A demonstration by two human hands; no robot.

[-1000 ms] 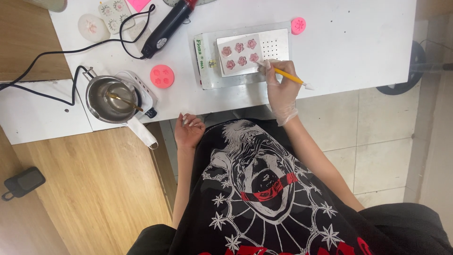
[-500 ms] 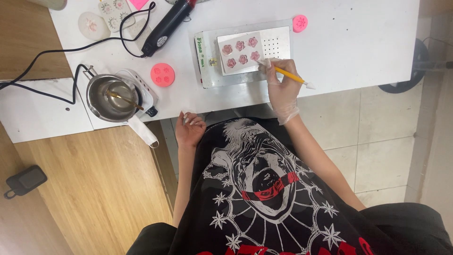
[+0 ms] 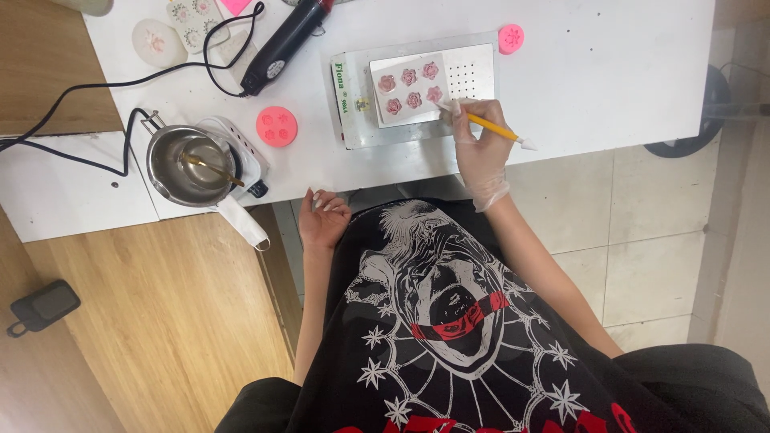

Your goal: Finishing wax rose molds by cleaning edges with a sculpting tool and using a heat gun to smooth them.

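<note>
1. Head view, hidden parts: the tip of the yellow tool [image 3: 491, 126] at the flowers is too small to make out, and whether it touches the nearest flower cannot be told. The top edge cuts off the black heat gun [image 3: 286, 42] and the pale moulds [image 3: 172, 28] at the table's far side.
2. Head view, tool direction: the yellow tool's long axis runs on a slant, its working end up-left toward the 6 pink flowers [image 3: 410, 88] and its white end cap down-right, past the table edge over the tiled floor. It lies over the near right corner of the white sheet [image 3: 409, 90], which sits on a perforated metal plate [image 3: 469, 76] on the white table [image 3: 609, 72].
3. Head view, right hand [image 3: 479, 148]: gloved in clear plastic, its fingers curl tight and pinch the tool like a pencil, just beside the bottom-right flower.
4. Head view, left hand [image 3: 323, 220]: bare, held at the table's near edge against the black printed shirt, fingers loosely curled inward with the nails showing; it holds nothing.
5. Head view, surroundings: a steel melting pot [image 3: 188, 167] with a small spoon inside stands on a white warmer to the left, a round pink mould [image 3: 277, 127] between it and the plate, a second pink mould [image 3: 510, 38] beyond the plate's far right corner.
</note>
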